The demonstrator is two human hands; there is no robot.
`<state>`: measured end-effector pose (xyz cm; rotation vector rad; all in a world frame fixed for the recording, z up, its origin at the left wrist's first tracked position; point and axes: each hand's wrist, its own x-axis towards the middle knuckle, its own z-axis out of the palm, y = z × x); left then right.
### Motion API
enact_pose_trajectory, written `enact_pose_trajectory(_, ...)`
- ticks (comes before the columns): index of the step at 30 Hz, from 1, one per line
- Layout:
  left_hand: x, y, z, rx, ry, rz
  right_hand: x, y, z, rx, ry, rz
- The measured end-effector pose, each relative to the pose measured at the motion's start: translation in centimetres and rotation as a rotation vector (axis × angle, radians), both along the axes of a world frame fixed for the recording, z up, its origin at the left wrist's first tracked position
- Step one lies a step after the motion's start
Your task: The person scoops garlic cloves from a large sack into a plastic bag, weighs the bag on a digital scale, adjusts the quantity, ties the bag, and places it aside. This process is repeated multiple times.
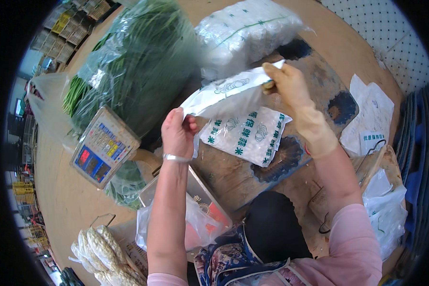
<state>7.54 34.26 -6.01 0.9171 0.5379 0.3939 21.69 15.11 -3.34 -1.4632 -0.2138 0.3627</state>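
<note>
Stretched between my two hands is a white printed plastic bag [232,87] with a garlic drawing on it. My left hand [177,137], bare with a silver bangle at the wrist, pinches its near left end. At the other end my right hand [285,84], in a pale rubber glove, grips the upper right corner. Just below it lies a filled plastic bag [245,134] with green garlic prints and writing, on a worn, stained board [221,171]. What fills that lower bag is hard to make out.
Left stands a digital scale [105,148], beside a large plastic-wrapped bundle of green stalks [136,60]. A big clear sack [250,28] of white packs sits behind. Right are loose printed bags [368,111] and a wooden crate [382,161]. Bagged pale pieces [100,250] lie lower left.
</note>
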Motion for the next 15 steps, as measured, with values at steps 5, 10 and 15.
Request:
enact_pose_trajectory(5,-6.8,-1.8,5.2,-0.002,-0.161,-0.023,-7.7,-3.6,5.8,0.079,0.185,0.073)
enact_pose_trajectory(10,-11.6,-4.1,-2.3,-0.175,0.029,0.002,-13.3,-6.8,-1.9,0.074,0.445,0.033)
enact_pose_trajectory(15,-16.2,-7.8,-7.6,-0.162,0.359,0.040,-16.7,-10.0,-7.2,-0.265,0.480,0.217)
